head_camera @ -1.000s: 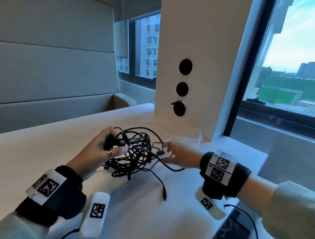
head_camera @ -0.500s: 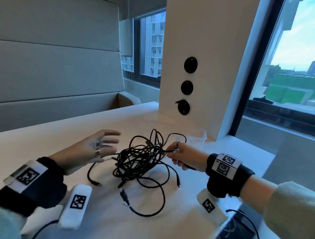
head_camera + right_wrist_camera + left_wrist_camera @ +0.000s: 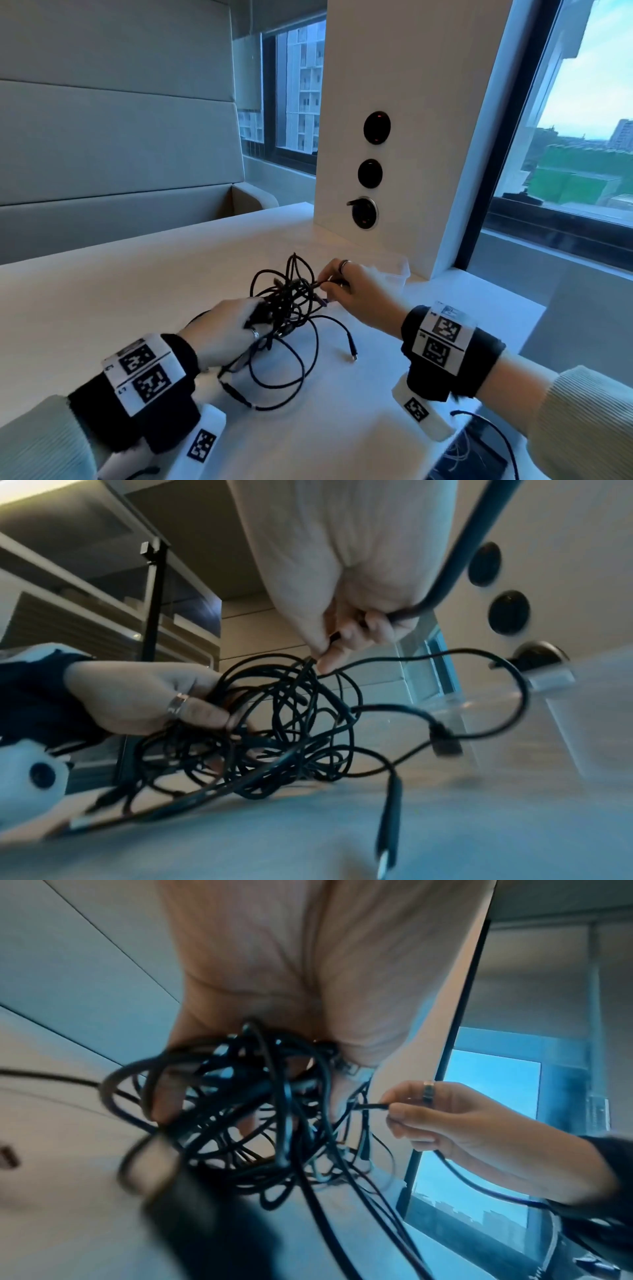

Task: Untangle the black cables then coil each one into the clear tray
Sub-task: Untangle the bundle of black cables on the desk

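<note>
A knot of black cables (image 3: 284, 308) lies on the white table (image 3: 102, 291), with loose loops and a plug end (image 3: 352, 356) trailing toward me. My left hand (image 3: 236, 325) grips the left side of the knot (image 3: 240, 1096), fingers curled into the strands (image 3: 274, 723). My right hand (image 3: 346, 291) pinches one cable's end (image 3: 373, 1106) between thumb and forefinger at the knot's right edge (image 3: 320, 653). The clear tray (image 3: 394, 270) sits behind my right hand, against the white column, mostly hidden.
A white column (image 3: 394, 120) with three round black sockets (image 3: 376, 127) stands just behind the tray. Windows lie to the right and far back, a padded bench (image 3: 120, 212) to the left. A dark device (image 3: 469, 455) with a thin wire sits at the table's near right edge.
My left hand, held open to the left half a second ago, has moved right and closed on the knot. The right hand still pinches a cable end, a little higher.
</note>
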`<action>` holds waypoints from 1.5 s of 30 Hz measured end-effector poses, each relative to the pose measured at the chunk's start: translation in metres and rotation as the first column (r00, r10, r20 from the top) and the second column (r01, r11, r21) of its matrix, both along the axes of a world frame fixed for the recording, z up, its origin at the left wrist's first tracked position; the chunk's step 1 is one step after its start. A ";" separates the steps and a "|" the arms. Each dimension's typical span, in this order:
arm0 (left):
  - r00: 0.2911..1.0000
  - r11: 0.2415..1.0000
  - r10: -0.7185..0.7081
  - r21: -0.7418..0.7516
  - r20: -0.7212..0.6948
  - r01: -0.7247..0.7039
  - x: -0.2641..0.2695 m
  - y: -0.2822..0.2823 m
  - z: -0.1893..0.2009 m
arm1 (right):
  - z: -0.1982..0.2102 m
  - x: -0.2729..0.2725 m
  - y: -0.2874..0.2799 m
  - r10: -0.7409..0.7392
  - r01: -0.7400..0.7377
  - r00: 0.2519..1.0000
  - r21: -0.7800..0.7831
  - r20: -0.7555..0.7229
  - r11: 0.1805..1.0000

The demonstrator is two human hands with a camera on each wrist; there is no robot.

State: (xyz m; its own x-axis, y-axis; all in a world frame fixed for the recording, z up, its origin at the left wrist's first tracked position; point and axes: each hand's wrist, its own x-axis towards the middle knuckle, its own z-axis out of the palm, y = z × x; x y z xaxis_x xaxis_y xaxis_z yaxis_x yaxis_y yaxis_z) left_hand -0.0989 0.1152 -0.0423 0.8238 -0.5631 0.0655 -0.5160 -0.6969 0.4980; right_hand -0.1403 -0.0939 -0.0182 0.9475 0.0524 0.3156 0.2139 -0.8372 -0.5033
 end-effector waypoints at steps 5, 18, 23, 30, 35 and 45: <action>0.999 0.959 -0.044 -0.281 0.016 0.046 0.018 0.013 0.013 | 0.021 0.014 0.009 0.112 -0.088 0.973 -0.125 0.202 0.988; 0.964 0.683 -0.033 -0.710 -0.264 -0.172 0.034 0.018 0.025 | 0.039 0.036 0.018 0.218 -0.199 0.967 -0.139 0.132 0.970; 0.940 0.603 -0.027 -0.755 -0.341 -0.257 0.037 0.020 0.026 | 0.050 0.040 0.002 0.036 -0.032 0.997 -0.048 0.066 0.998; 0.926 0.570 -0.114 -0.787 -0.360 -0.236 0.033 0.009 0.030 | 0.050 0.043 0.019 0.206 -0.165 0.949 -0.178 0.240 0.970; 0.928 0.549 -0.121 -0.803 -0.353 -0.234 0.035 0.011 0.024 | 0.045 0.040 0.018 0.222 -0.188 0.962 -0.203 0.157 0.961; 0.921 0.489 -0.092 -0.823 -0.379 -0.290 0.047 0.025 0.015 | 0.063 0.020 -0.030 0.062 -0.102 0.955 -0.125 -0.289 0.987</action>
